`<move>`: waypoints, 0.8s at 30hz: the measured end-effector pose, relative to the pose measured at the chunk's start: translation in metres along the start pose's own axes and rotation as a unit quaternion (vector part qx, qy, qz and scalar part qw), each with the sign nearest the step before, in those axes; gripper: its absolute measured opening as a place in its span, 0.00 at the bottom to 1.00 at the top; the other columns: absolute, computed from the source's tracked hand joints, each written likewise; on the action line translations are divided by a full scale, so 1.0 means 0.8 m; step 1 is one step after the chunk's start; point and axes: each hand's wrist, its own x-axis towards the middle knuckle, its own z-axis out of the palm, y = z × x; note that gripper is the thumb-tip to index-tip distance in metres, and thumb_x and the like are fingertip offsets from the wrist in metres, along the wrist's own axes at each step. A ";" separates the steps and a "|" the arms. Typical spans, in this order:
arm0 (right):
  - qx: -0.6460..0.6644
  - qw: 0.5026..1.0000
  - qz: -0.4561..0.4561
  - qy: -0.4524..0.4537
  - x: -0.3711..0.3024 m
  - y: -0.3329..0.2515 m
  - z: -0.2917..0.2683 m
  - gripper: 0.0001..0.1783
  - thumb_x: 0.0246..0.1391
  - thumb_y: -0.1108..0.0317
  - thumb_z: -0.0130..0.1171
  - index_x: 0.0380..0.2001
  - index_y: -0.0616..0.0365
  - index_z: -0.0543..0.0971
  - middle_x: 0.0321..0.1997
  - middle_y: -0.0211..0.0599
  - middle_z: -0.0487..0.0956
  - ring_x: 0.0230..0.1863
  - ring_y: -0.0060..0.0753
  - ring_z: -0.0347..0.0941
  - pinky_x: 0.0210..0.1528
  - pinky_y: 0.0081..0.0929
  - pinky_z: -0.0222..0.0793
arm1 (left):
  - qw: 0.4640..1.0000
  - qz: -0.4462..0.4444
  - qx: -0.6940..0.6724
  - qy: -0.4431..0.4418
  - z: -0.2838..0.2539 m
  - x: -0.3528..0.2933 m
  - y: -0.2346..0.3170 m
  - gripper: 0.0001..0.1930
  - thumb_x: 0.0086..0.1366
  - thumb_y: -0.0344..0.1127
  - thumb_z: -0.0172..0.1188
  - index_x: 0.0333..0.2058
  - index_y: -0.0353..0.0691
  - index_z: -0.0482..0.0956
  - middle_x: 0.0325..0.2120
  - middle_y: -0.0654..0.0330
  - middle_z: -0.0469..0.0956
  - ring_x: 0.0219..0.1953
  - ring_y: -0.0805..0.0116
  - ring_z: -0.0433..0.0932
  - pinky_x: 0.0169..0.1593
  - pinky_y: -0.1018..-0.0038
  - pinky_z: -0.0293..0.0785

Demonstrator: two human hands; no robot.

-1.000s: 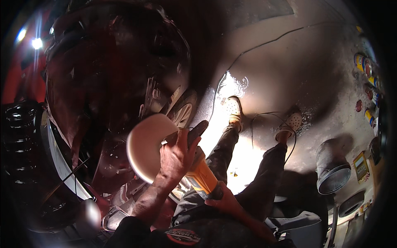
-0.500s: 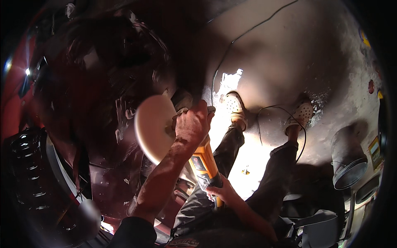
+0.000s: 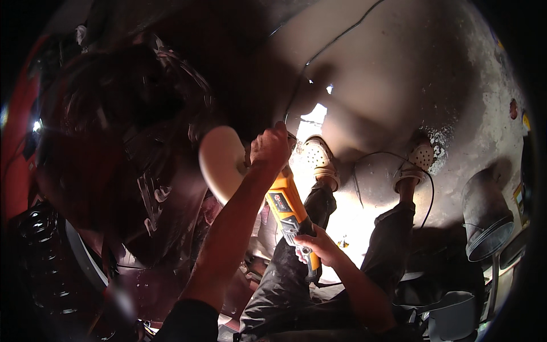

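I hold a yellow and black power polisher [image 3: 285, 200] between both hands. My left hand [image 3: 270, 147] is closed round its front grip, close behind the white round pad [image 3: 219, 162]. The rear handle sits in my right hand [image 3: 320, 246], fingers wrapped round it. The pad stands on edge and faces left, toward a glossy dark red car panel [image 3: 154, 194] with pale streaks on it. Whether pad and panel touch, I cannot tell.
A black cable [image 3: 336, 41] runs over the floor, and another dark cord [image 3: 430, 194] loops by my right foot. A metal bucket [image 3: 487, 219] lies tipped at the right. A black tyre [image 3: 43, 256] is at the lower left. Grey plastic seating [image 3: 450, 316] stands lower right.
The polisher's pad has shifted slightly right and up, away from the panel's left part. My right hand and the rear handle have moved right. Both hands keep their hold.
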 end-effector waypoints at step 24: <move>0.116 0.993 -0.007 -0.029 0.066 -0.057 0.018 0.21 0.56 0.55 0.68 0.44 0.55 0.73 0.27 0.31 0.74 0.24 0.26 0.74 0.24 0.29 0.75 | 0.987 0.042 0.145 -0.059 -0.004 0.121 0.016 0.20 0.62 0.50 0.66 0.45 0.41 0.80 0.44 0.45 0.81 0.50 0.44 0.80 0.53 0.53 0.78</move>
